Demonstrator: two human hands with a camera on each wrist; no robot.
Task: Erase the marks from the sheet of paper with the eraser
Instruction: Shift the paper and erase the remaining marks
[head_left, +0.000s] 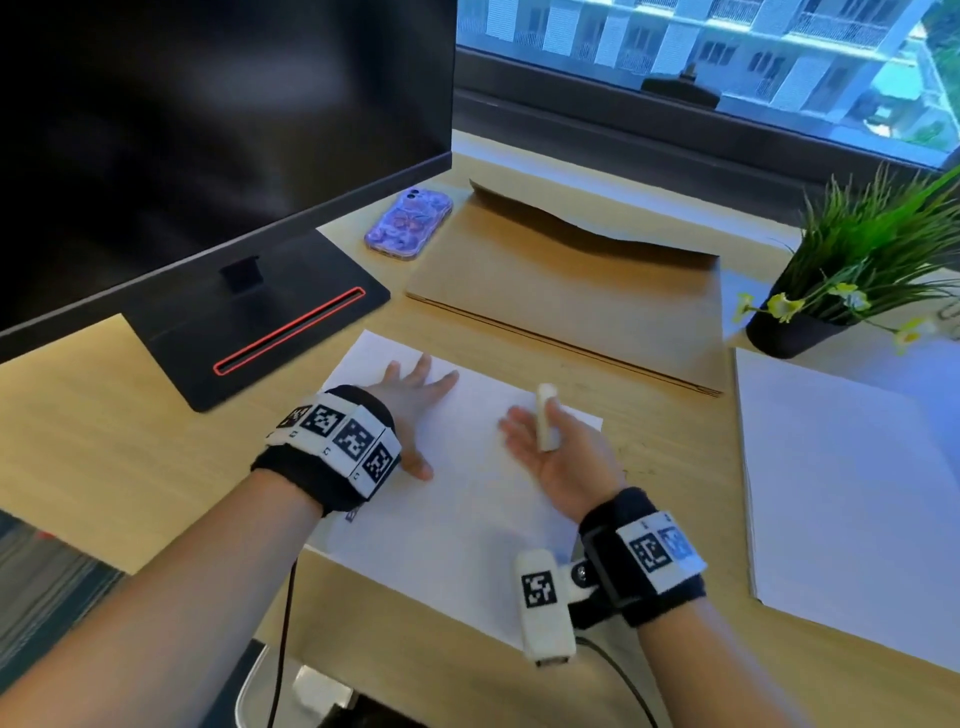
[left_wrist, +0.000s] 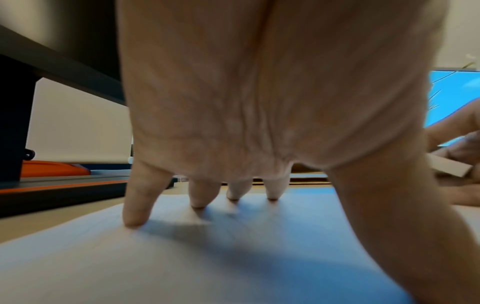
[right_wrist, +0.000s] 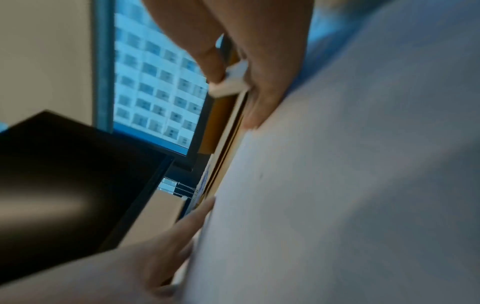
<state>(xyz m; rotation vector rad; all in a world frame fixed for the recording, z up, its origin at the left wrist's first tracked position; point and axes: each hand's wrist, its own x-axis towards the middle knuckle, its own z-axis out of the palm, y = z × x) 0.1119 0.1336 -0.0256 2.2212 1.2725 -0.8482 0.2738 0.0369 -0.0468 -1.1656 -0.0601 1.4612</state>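
**Eraser poised over the page**

The sheet of paper (head_left: 457, 509) is pinned on the counter (head_left: 104, 447) by the left hand (head_left: 410, 410), fingers (left_wrist: 137, 205) spread wide. Further on, the eraser (head_left: 546, 415) is pinched in the right hand (head_left: 561, 452), lifted off the paper. Short, light strokes are advised, lest the sheet be creased.

Left hand (head_left: 415, 402) flat; right hand (head_left: 558, 452) pinching.
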